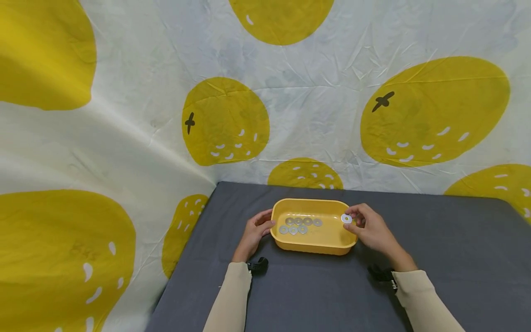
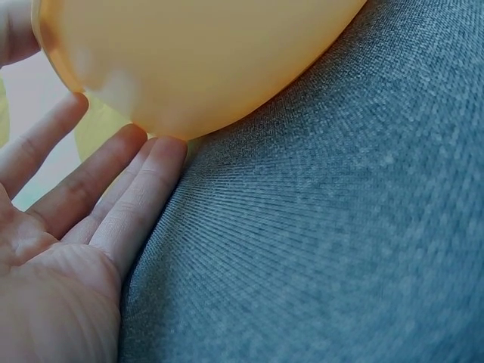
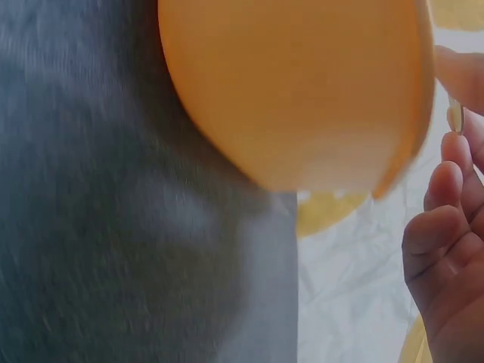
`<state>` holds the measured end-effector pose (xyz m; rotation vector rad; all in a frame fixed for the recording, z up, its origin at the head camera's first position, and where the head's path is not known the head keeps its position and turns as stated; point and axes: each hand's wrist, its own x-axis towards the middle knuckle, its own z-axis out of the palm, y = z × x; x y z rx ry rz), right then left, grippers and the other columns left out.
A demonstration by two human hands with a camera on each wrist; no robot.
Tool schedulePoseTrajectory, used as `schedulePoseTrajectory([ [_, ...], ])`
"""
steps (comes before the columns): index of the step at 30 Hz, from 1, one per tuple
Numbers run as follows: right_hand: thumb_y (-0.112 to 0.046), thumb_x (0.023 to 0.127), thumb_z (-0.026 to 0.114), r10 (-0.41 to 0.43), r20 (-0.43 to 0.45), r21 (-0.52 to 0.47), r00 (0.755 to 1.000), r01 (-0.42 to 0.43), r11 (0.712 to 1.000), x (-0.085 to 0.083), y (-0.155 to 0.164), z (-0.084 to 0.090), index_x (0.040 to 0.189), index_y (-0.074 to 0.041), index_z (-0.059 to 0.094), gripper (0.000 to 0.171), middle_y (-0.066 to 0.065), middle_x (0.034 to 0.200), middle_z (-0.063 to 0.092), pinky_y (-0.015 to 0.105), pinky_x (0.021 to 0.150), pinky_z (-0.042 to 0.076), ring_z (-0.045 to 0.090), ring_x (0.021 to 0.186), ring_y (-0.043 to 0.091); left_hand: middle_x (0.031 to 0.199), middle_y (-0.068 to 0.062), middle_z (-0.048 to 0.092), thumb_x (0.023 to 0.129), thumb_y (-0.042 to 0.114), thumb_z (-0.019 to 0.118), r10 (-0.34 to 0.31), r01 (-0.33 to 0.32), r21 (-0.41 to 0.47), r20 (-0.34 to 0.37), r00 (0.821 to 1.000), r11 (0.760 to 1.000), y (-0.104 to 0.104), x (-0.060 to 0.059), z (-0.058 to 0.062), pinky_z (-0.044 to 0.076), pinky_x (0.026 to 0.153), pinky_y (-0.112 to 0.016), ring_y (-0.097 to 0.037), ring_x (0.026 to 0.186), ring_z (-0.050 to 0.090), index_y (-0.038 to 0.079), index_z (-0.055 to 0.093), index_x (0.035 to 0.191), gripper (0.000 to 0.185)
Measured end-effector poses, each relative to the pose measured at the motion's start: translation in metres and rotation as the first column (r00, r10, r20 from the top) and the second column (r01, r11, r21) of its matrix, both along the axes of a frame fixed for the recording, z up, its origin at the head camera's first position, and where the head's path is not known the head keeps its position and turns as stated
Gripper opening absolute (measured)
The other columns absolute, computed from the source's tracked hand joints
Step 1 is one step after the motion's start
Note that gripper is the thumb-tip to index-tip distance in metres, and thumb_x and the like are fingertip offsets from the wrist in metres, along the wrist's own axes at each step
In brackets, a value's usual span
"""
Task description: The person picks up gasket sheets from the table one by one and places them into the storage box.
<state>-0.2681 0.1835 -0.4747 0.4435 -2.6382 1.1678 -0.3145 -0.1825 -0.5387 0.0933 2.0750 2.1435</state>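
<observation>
A yellow plastic tray (image 1: 313,204) stands on the dark grey table (image 1: 435,258). Several flat metal washers (image 1: 300,225) lie in its left half. My right hand (image 1: 370,225) pinches one more washer (image 1: 346,219) over the tray's right rim; its edge shows between the fingers in the right wrist view (image 3: 454,117). My left hand (image 1: 257,230) rests against the tray's left end with straight fingers (image 2: 128,204), touching the tray's outer wall (image 2: 197,60).
A white cloth with large yellow fruit prints (image 1: 226,122) hangs behind and left of the table. The table's left edge (image 1: 182,258) runs close to my left sleeve (image 1: 230,299). Grey table surface (image 1: 323,295) stretches in front of the tray.
</observation>
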Motion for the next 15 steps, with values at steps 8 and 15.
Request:
schedulePoseTrajectory([
  [8, -0.009, 0.088, 0.080, 0.049, -0.037, 0.049, 0.998, -0.047, 0.998, 0.005, -0.021, 0.004, 0.111, -0.007, 0.067, 0.026, 0.004, 0.096, 0.056, 0.026, 0.068, 0.039, 0.046, 0.080, 0.017, 0.141, -0.013, 0.062, 0.098, 0.018, 0.070, 0.006, -0.006, 0.001, -0.003, 1.000, 1.000, 0.000, 0.000, 0.001, 0.058, 0.097, -0.034, -0.022, 0.124, 0.064, 0.019, 0.061, 0.143, 0.046],
  [15, -0.006, 0.085, 0.082, 0.066, -0.069, 0.051, 0.995, -0.063, 0.997, 0.006, -0.031, 0.006, 0.109, -0.008, 0.068, 0.028, 0.004, 0.095, 0.057, 0.027, 0.069, 0.040, 0.047, 0.083, 0.018, 0.140, -0.010, 0.063, 0.097, 0.018, 0.070, 0.007, -0.007, 0.002, -0.002, 1.000, 1.000, 0.002, 0.001, 0.003, 0.058, 0.097, -0.036, -0.024, 0.126, 0.063, 0.021, 0.063, 0.141, 0.044],
])
